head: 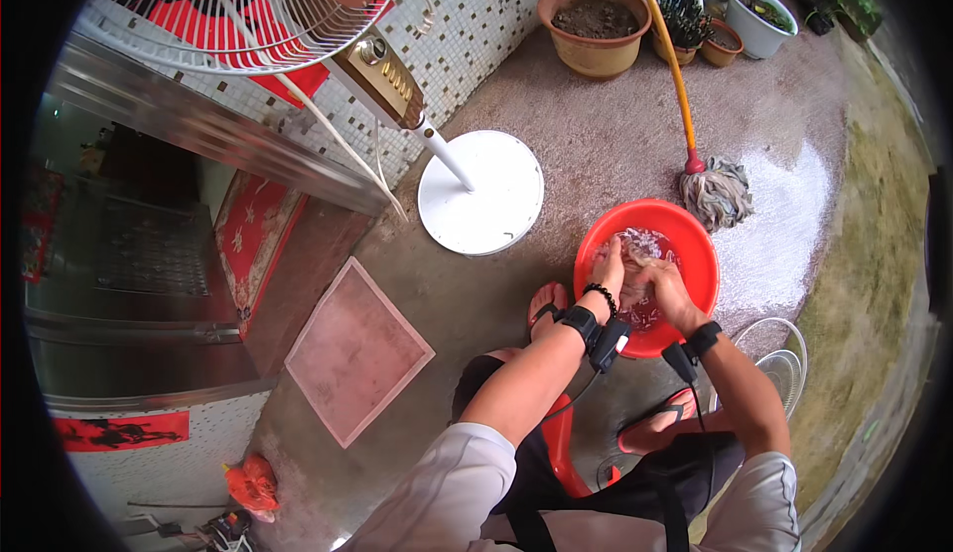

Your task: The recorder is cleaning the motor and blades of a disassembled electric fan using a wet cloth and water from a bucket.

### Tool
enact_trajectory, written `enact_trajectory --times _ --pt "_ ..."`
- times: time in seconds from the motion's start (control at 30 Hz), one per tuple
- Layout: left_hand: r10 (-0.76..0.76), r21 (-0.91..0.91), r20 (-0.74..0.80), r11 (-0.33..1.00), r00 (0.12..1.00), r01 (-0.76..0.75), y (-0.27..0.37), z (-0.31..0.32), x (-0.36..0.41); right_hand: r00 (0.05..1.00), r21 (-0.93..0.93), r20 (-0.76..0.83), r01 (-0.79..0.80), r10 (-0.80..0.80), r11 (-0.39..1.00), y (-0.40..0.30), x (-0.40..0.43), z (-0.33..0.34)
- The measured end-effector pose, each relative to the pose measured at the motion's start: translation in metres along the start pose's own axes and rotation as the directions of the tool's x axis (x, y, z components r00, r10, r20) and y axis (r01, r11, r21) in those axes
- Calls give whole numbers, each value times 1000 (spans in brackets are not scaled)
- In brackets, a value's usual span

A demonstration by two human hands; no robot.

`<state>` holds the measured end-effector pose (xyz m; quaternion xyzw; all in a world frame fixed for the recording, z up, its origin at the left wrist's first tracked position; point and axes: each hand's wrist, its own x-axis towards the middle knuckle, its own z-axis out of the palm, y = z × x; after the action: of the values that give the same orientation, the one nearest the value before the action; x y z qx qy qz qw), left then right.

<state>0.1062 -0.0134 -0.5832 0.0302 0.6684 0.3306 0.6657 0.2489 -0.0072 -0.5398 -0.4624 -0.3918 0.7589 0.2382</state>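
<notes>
A red plastic basin (707, 273) of water stands on the floor between my feet. Over the water inside it, both hands are on a wet, brownish cloth (634, 275). My left hand (613, 267) grips the cloth's left side. On the other side my right hand (668, 288) has its fingers closed around a bunched part. Bubbles or splashes show on the water around the cloth. Part of the cloth is hidden by my hands. Black straps with small devices sit on both wrists.
A mop head (716, 194) rests just beyond the basin. The pedestal fan's round base (481, 202) stands to the left, and a fan guard (782, 373) lies at right. A red plastic stool (563, 451) is beneath me. A pink mat (361, 355) lies left; flowerpots (595, 49) line the back.
</notes>
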Motion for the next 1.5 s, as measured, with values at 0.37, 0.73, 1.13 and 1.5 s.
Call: enact_trajectory --times 0.37,0.73,1.13,1.5 --pt "196 -147 22 971 980 -190 -3 30 -47 749 -674 -490 0 -447 739 -17 -28 44" --pt "165 498 447 771 879 -397 2 0 -24 962 -922 -272 -252 -27 293 25 39 -39" --pt "276 483 204 806 939 -342 24 19 -46 683 -696 693 717 230 -34 103 56 -34" --pt "-80 -286 459 930 885 232 9 -20 -10 978 131 -125 185 -169 974 -49 -50 60"
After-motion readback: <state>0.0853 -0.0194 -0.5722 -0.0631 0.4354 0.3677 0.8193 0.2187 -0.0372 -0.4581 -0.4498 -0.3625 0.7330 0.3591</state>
